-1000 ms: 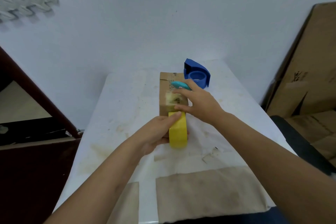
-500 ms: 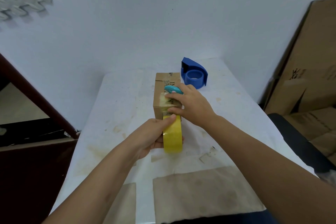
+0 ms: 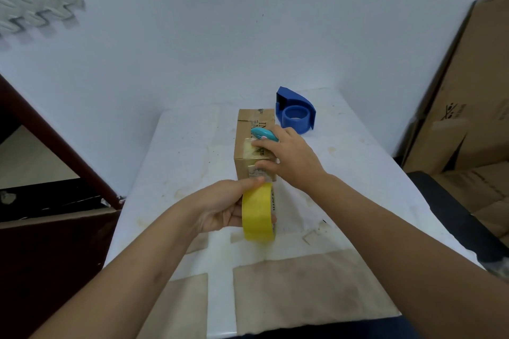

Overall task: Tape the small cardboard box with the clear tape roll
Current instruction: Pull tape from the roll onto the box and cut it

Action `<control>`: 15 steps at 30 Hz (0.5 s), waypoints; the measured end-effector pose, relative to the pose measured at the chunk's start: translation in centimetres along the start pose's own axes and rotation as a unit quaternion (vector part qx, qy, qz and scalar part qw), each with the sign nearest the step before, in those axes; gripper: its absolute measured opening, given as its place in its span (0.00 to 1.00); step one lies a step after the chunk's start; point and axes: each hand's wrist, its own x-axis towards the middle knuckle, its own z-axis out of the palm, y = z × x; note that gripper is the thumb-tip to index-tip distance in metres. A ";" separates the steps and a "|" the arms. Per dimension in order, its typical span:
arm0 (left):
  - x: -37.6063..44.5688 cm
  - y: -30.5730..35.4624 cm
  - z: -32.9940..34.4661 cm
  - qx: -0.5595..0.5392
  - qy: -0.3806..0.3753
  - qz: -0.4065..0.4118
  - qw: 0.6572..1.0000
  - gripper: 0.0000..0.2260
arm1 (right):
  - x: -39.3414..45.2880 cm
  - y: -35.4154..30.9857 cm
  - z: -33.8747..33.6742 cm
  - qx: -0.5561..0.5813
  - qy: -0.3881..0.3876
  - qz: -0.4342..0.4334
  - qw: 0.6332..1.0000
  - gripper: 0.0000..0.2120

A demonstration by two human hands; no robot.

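Note:
A small cardboard box (image 3: 245, 129) lies lengthwise on the white table (image 3: 187, 162). My left hand (image 3: 220, 208) grips a yellowish tape roll (image 3: 257, 213) upright just in front of the box's near end, thumb on top. A strip of tape runs from the roll up over the box's near edge. My right hand (image 3: 293, 158) rests on the box's near right part, thumb pressing the near face, and holds a small teal cutter (image 3: 263, 133) between its fingers.
A blue tape dispenser (image 3: 296, 114) stands behind the box on the right. Brown paper patches (image 3: 303, 294) are stuck on the table's near part. Large cardboard sheets (image 3: 473, 102) lean at the right. A dark wooden frame (image 3: 55, 143) stands at the left.
My left hand has drawn the roll a little toward me, away from the box. My right hand stays on the box with the cutter.

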 end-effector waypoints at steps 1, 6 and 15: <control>0.2 0.0 0.0 0.007 0.004 0.002 1.000 0.19 | -0.1 0.0 0.0 0.001 0.005 -0.001 1.000 0.24; 0.7 -0.7 0.0 0.020 0.030 0.014 0.999 0.26 | -0.3 0.1 0.4 0.005 0.026 -0.005 1.000 0.24; 1.7 -0.6 -0.2 -0.115 -0.007 0.013 0.993 0.18 | 0.0 0.1 -0.2 0.038 0.021 0.019 0.999 0.22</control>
